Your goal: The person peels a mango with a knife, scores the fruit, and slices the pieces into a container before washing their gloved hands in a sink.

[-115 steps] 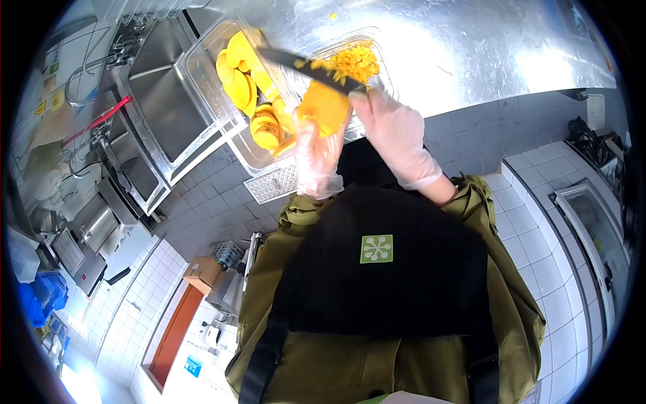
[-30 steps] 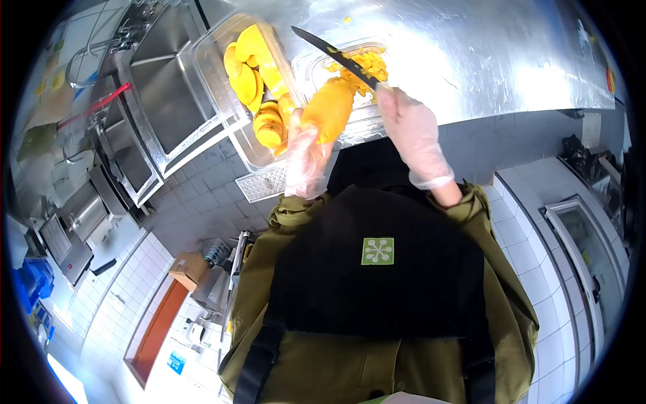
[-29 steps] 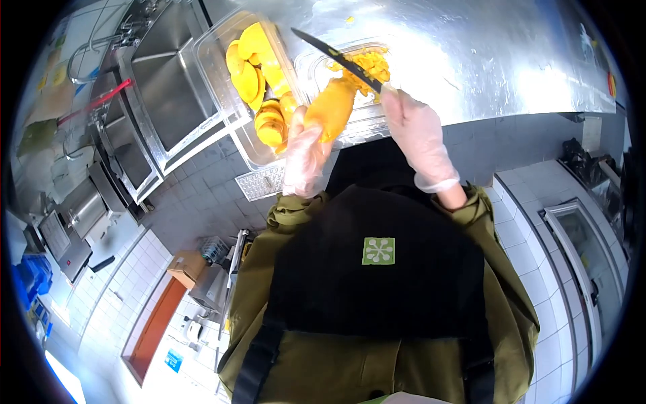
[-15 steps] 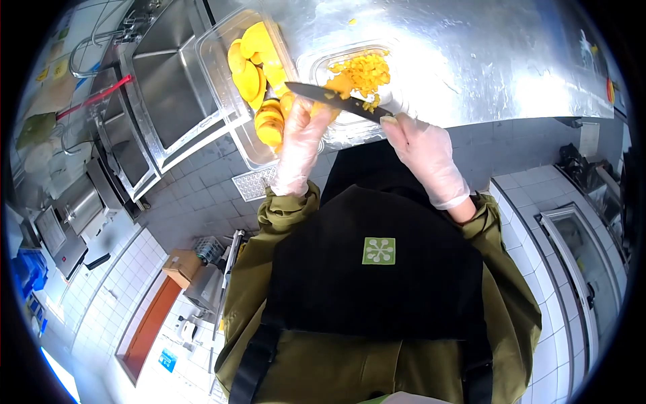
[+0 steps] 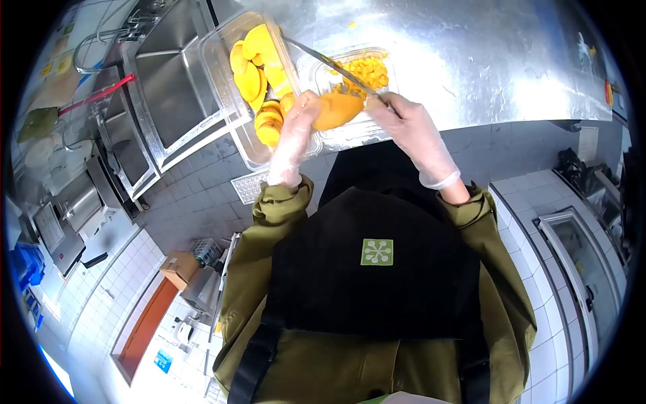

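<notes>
My left hand (image 5: 294,131), in a clear glove, is closed around one end of a peeled yellow-orange mango piece (image 5: 338,111). The gloved right hand (image 5: 412,131) grips a dark-bladed knife (image 5: 336,66), whose blade slants up and to the left, beyond the mango piece. The fingers of this hand are close to the mango's right end. Under the knife sits a small clear container (image 5: 307,79) with diced mango (image 5: 370,71) in it. Left of it, a larger clear tub (image 5: 217,71) holds peeled mango halves (image 5: 249,84) and sliced mango (image 5: 268,124).
The steel worktop (image 5: 464,60) extends to the right, its front edge near my waist. A steel sink (image 5: 171,81) lies beyond the large tub on the left. One small yellow scrap (image 5: 352,24) rests on the worktop behind the small container.
The knife has swung up and away from the mango piece, which now shows broadside between my hands. My right hand has shifted slightly left and up.
</notes>
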`<action>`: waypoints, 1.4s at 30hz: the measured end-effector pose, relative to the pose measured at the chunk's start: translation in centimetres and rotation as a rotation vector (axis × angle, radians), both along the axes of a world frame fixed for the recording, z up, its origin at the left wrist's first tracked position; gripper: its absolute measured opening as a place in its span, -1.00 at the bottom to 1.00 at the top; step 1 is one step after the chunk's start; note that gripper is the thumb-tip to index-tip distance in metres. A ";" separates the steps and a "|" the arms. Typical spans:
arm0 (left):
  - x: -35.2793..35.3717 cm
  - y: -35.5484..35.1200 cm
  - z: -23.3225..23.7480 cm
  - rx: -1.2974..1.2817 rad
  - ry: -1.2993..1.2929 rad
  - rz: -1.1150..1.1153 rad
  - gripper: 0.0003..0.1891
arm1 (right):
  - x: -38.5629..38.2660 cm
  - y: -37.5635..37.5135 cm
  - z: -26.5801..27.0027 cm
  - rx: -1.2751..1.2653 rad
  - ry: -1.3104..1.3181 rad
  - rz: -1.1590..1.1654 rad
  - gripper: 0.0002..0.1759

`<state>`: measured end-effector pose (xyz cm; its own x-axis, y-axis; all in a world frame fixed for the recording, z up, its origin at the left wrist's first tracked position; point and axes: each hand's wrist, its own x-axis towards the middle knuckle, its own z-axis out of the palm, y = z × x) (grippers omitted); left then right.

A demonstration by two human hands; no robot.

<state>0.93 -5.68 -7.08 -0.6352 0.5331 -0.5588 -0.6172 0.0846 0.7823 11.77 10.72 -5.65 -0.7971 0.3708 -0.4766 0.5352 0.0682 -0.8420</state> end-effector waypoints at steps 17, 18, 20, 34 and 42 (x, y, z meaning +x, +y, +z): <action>3.5 0.7 -0.8 0.376 -0.292 0.048 -0.52 | 0.0 -1.5 -3.5 -0.503 0.194 -0.406 -0.70; 3.7 1.0 -1.7 0.376 -0.265 0.096 -0.63 | 0.0 -1.6 -3.2 -0.491 0.191 -0.411 -0.70; 4.1 1.6 -2.8 0.338 -0.252 0.197 -0.68 | 0.1 -2.0 -2.1 -0.408 0.176 -0.395 -0.72; 2.6 3.0 -1.1 0.142 0.196 0.141 -0.70 | 2.9 0.6 -0.4 0.491 0.228 0.146 -0.76; 3.1 3.0 -2.3 0.111 0.337 0.125 -0.74 | 2.4 -0.6 -1.4 0.614 0.203 0.077 -0.76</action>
<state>4.06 -2.64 -9.33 -0.8377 0.4856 -0.2499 -0.3233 -0.0721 0.9435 14.14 10.09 -7.08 -0.8841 0.4661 -0.0328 0.3437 0.6013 -0.7213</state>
